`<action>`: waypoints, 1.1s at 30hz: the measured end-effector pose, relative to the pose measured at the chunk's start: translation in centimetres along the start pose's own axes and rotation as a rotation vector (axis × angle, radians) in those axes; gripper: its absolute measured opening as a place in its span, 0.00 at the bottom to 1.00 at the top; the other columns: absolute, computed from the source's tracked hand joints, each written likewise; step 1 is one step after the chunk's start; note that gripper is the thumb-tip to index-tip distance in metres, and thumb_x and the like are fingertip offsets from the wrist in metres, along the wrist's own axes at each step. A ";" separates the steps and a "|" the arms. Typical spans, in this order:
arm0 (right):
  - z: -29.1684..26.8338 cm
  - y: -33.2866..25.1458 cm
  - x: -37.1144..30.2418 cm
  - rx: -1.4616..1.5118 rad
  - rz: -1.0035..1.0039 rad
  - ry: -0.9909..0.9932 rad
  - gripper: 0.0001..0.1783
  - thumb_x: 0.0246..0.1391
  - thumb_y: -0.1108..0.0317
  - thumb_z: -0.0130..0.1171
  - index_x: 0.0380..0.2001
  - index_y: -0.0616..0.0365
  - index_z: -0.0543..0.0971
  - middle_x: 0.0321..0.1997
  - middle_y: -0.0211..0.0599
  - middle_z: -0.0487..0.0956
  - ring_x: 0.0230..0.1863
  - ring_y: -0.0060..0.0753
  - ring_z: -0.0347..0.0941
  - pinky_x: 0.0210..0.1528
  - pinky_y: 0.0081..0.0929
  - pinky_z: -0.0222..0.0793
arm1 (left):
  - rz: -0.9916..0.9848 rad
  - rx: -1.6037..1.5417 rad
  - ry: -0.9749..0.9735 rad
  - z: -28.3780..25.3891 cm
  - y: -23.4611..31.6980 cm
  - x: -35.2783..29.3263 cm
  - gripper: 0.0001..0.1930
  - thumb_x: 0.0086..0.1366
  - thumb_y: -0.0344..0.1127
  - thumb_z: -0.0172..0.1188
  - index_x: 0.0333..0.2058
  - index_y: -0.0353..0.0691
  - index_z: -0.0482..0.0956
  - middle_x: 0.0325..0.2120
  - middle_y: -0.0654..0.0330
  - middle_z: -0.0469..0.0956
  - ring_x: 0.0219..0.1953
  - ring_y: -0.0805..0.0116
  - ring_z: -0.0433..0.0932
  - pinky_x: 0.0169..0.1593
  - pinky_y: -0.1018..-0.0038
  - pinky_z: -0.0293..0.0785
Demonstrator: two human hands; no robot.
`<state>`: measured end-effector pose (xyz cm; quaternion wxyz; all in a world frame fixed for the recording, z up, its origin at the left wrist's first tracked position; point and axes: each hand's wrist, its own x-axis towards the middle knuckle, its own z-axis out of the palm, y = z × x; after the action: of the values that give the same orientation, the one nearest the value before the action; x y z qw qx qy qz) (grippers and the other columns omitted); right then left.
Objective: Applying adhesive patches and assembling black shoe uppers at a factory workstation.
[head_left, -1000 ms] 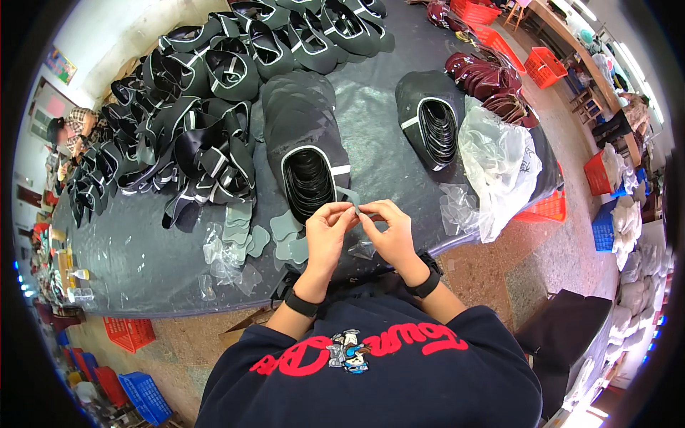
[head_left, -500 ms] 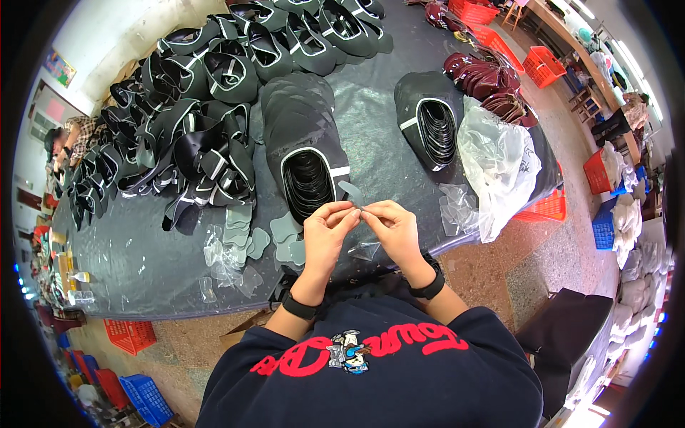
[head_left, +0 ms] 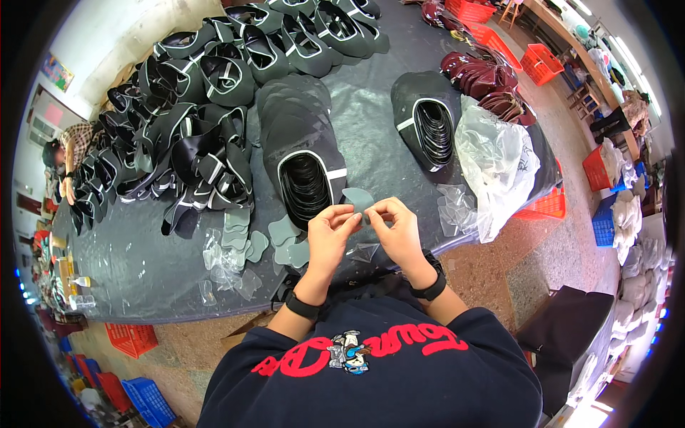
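A small grey-green rounded flat piece (head_left: 358,197) stands up between my hands over the table's near side. My left hand (head_left: 325,241) pinches its left edge between thumb and fingertips. With thumb and fingers closed, my right hand (head_left: 399,235) grips the lower right edge. Just beyond my hands lies a long nested stack of black shoe uppers (head_left: 300,128) with white-edged openings. More grey-green pieces (head_left: 289,250) are spread on the table left of my left hand.
Loose black uppers (head_left: 207,153) are heaped on the table (head_left: 157,264) at left. To the right are a shorter upper stack (head_left: 424,89), crumpled clear bags (head_left: 492,160) and dark red parts (head_left: 485,75). Plastic scraps (head_left: 221,260) lie front left. A co-worker (head_left: 71,146) is at far left.
The grey-green piece has turned, so more of its flat face shows. My fingertips have moved slightly apart along it. At far left the co-worker's hand has come lower toward the heap.
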<state>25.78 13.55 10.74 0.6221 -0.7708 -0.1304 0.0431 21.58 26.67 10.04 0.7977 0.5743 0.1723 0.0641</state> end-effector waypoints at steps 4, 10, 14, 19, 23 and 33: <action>-0.5 -0.6 0.1 0.006 -0.104 -0.039 0.07 0.43 0.74 0.60 0.29 0.63 0.77 0.32 0.38 0.76 0.32 0.29 0.75 0.34 0.22 0.70 | -0.100 -0.093 -0.021 0.0 0.6 0.2 0.09 0.56 0.28 0.58 0.35 0.29 0.74 0.28 0.57 0.77 0.31 0.73 0.77 0.35 0.78 0.77; -0.7 0.0 -0.1 -0.142 -0.251 -0.030 0.09 0.41 0.74 0.61 0.30 0.62 0.78 0.34 0.40 0.78 0.35 0.35 0.75 0.38 0.24 0.70 | -0.159 -0.142 -0.027 0.2 0.9 0.4 0.09 0.59 0.30 0.56 0.32 0.28 0.75 0.28 0.55 0.77 0.30 0.71 0.77 0.37 0.79 0.77; -0.8 0.3 0.1 -0.106 -0.268 0.007 0.08 0.43 0.75 0.59 0.30 0.63 0.78 0.32 0.41 0.79 0.35 0.36 0.76 0.38 0.24 0.71 | -0.149 -0.178 -0.049 0.4 0.7 0.5 0.09 0.58 0.29 0.56 0.32 0.27 0.75 0.28 0.54 0.77 0.31 0.70 0.77 0.37 0.78 0.77; -0.9 0.2 -0.1 0.130 0.031 0.002 0.06 0.44 0.76 0.57 0.29 0.65 0.78 0.32 0.41 0.79 0.33 0.34 0.77 0.37 0.23 0.71 | -0.167 -0.169 -0.069 0.9 1.2 0.4 0.09 0.57 0.28 0.57 0.31 0.25 0.75 0.28 0.53 0.77 0.31 0.70 0.78 0.38 0.79 0.77; -1.2 0.2 0.1 0.072 -0.054 -0.019 0.05 0.45 0.78 0.56 0.28 0.65 0.78 0.32 0.42 0.79 0.34 0.32 0.76 0.37 0.23 0.70 | -0.150 -0.069 -0.073 0.8 0.9 0.5 0.07 0.56 0.27 0.57 0.30 0.27 0.75 0.29 0.54 0.76 0.32 0.69 0.78 0.39 0.78 0.77; -0.8 -0.2 -0.1 0.031 -0.102 0.039 0.04 0.47 0.77 0.54 0.28 0.65 0.76 0.32 0.42 0.77 0.32 0.33 0.75 0.34 0.23 0.70 | -0.150 -0.076 -0.197 0.4 0.3 0.8 0.02 0.55 0.24 0.56 0.26 0.30 0.73 0.27 0.57 0.75 0.32 0.71 0.76 0.40 0.76 0.76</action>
<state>25.80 12.83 11.05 0.6378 -0.7541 -0.1567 -0.0018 22.55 26.65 10.31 0.8344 0.5329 0.1331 -0.0459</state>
